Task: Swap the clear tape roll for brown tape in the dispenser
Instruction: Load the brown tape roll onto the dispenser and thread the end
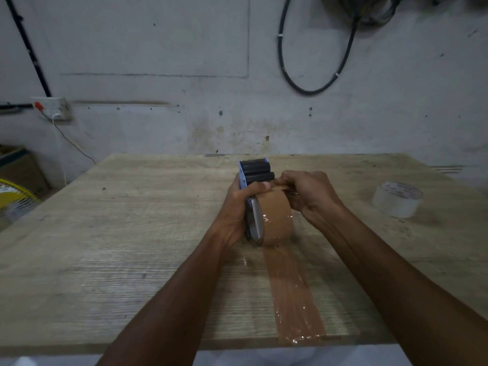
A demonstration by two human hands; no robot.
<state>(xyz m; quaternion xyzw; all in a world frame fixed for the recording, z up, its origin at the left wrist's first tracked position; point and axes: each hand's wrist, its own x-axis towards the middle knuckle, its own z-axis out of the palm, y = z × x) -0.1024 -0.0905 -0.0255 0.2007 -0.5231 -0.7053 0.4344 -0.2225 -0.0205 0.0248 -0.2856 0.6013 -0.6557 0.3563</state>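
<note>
Observed: the dispenser (254, 175) stands at mid-desk, blade (254, 160) pointing away from the person. The brown roll (277, 220) is seated on its hub. The clear roll (397, 199) lies flat on the desk (132, 233) well apart to the right, out of the dispenser.

Left hand (235, 207): fingers curled round the frame from the left, thumb laid across the top of the brown roll, steadying the tool.

Right hand (309, 194): fingers (286, 184) drawn together, pinching the free tape end (277, 186) at the top of the roll, just behind the black roller (260, 177).

A brown strip (293, 294) lies flat on the desk from under the roll to the near edge. Whether it joins the roll cannot be told.

Assessment: the swap itself appears done, with clear out and brown in. The step in hand is threading, that is, leading the free end forward to the roller and blade.

Next move, as judged: the pinched end needs to pass through the gap at the roller, sticky side facing the correct way, and reach the blade without folding on itself. The left hand must keep the frame from tipping while the right draws tape off the roll.

Risks: the end may stick to the fingers or the roller, or crease. The gap itself is hidden behind the thumb, so alignment cannot be verified.
</note>
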